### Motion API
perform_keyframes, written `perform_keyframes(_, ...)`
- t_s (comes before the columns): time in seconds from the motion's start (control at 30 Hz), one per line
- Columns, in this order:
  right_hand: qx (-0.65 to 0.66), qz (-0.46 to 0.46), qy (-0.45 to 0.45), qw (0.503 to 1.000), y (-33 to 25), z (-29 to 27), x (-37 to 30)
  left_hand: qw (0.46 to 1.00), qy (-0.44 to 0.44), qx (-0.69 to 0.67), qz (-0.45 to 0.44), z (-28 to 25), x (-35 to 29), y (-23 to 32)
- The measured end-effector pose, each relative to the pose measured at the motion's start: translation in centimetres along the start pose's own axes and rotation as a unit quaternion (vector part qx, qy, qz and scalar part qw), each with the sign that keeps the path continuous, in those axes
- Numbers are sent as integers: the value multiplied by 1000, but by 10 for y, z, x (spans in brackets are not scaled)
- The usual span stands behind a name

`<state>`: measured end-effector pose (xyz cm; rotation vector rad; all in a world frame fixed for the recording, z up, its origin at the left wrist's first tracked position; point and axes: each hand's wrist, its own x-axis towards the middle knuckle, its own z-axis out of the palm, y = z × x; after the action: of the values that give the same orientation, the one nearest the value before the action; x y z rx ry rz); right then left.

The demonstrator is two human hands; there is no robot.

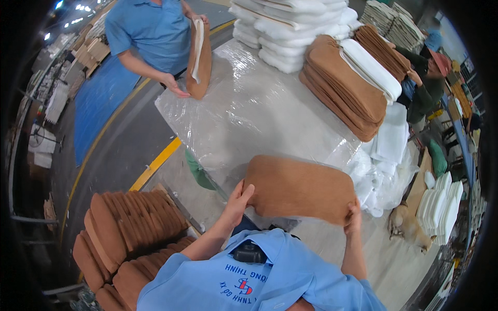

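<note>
A flat brown cushion (301,186) with rounded corners is held level in front of me, at the near edge of the table. My left hand (240,199) grips its left end, the thumb on top. At the right end my right hand (353,217) is closed on the near corner. The table (244,116) beyond is covered in clear plastic sheeting. A stack of brown cushion covers (342,83) lies on its right side, with a folded white pad (371,70) on top. White padding sheets (290,26) are piled at the far edge.
Across the table at the left, a co-worker in blue (150,33) holds a brown cover (203,78) with white showing at its opening. Another person (428,83) handles brown covers at the right. Rows of brown cushions (135,220) stand at my left. Crumpled plastic (376,179) hangs at the right.
</note>
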<state>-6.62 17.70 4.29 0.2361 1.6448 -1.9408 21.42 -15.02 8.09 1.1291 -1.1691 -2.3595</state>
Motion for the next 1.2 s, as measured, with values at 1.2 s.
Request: perform_keyframes(1.2,9,-336,23,941,10,24,-64,931,106,115,330,9,73,60)
